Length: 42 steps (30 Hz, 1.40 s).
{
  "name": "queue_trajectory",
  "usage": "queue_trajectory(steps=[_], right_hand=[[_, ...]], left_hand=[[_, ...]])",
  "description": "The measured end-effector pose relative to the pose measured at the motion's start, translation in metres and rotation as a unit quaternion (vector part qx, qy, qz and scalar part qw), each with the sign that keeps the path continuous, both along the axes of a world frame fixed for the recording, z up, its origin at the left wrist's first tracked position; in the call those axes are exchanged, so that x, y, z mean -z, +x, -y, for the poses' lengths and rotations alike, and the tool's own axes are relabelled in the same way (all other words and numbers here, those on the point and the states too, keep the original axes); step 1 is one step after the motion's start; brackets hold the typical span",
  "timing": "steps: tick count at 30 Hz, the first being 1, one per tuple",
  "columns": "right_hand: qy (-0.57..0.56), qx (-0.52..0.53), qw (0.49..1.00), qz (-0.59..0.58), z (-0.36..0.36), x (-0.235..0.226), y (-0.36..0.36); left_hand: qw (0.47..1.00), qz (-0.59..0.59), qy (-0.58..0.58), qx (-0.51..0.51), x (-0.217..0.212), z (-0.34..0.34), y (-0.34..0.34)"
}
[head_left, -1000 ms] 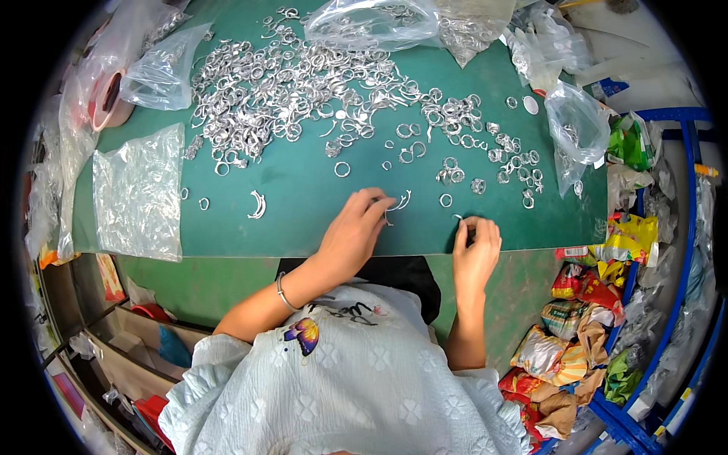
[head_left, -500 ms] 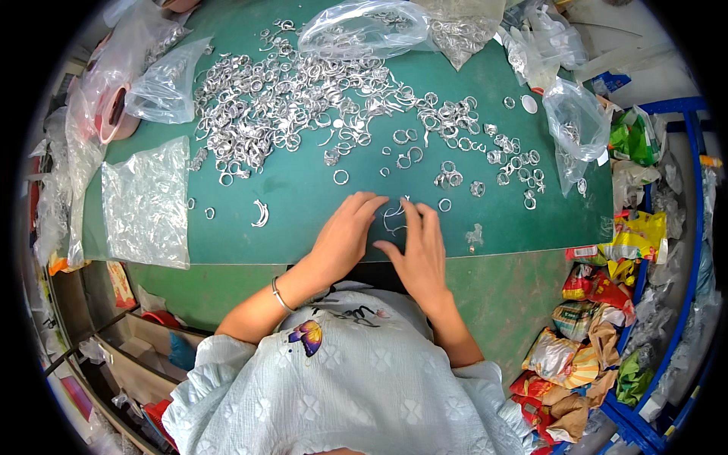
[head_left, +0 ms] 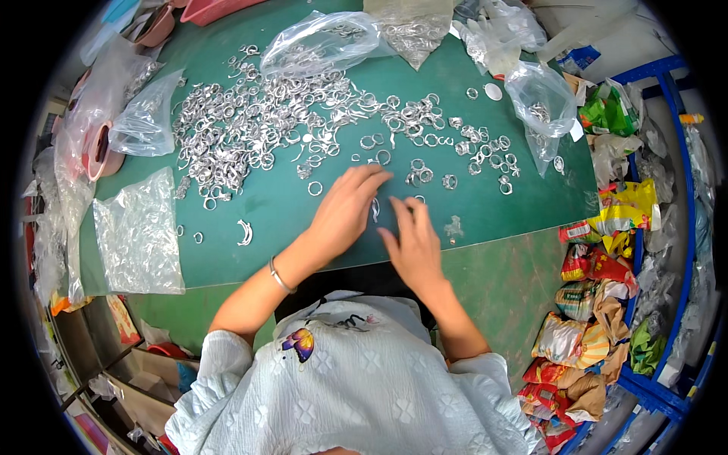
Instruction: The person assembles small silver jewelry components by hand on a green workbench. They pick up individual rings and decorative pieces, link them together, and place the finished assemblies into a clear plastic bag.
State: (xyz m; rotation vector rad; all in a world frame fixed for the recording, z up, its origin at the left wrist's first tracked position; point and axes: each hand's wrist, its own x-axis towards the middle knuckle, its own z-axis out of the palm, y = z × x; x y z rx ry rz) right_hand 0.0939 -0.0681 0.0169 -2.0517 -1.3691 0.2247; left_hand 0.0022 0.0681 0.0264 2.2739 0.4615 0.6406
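Observation:
My left hand [head_left: 345, 208], a bangle on its wrist, reaches over the table with its fingers stretched out and bent slightly down. The fingertips are beside a few silver rings [head_left: 383, 157], and I cannot make out anything held in them. A small curved silver piece [head_left: 375, 209] shows just below those fingers. Nearer the table's front edge, my right hand [head_left: 415, 246] has its thumb and fingers apart, holding nothing that I can see. A ring [head_left: 419, 199] peeks out past its fingertips. Left of both hands lie a single ring [head_left: 315, 188] and some curved silver strips [head_left: 245, 233].
A large heap of silver rings [head_left: 250, 121] covers the green table [head_left: 303, 250] at the back left. Smaller clusters [head_left: 485, 148] lie to the right. Clear plastic bags [head_left: 140, 227] rest around the edges. A blue rack with colourful packets [head_left: 626, 205] stands at right.
My hands have moved apart; the left has gone forward toward the rings. A curved piece that was between both hands now shows under my left fingers. The whole view has tilted slightly.

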Motion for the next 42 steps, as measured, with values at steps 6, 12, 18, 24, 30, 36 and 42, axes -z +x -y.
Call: queue_trajectory(steps=[6, 12, 18, 24, 30, 36, 42], right_hand=[[0.036, -0.025, 0.998, 0.048, -0.023, 0.016, -0.013], [0.065, -0.044, 0.996, 0.032, 0.01, 0.028, 0.011], [0.09, 0.045, 0.992, 0.081, 0.045, 0.022, 0.053], [0.098, 0.152, 0.977, 0.114, 0.068, 0.026, 0.099], [0.098, 0.203, 0.967, 0.122, 0.082, 0.029, 0.122], [0.104, 0.256, 0.949, 0.151, 0.083, 0.033, 0.153], [0.068, 0.317, 0.932, 0.164, 0.08, 0.029, 0.189]], left_hand=[[0.999, 0.013, -0.02, -0.038, -0.015, -0.019, 0.011], [0.992, -0.022, 0.035, 0.118, -0.009, -0.004, 0.026], [0.951, -0.041, 0.222, 0.212, 0.025, 0.0, 0.074], [0.958, -0.035, 0.275, 0.073, 0.039, -0.036, 0.075], [0.956, -0.002, 0.275, 0.104, 0.029, 0.0, 0.118], [0.907, -0.012, 0.333, 0.257, 0.024, 0.047, 0.188], [0.926, -0.087, 0.308, 0.198, 0.046, 0.018, 0.189]])
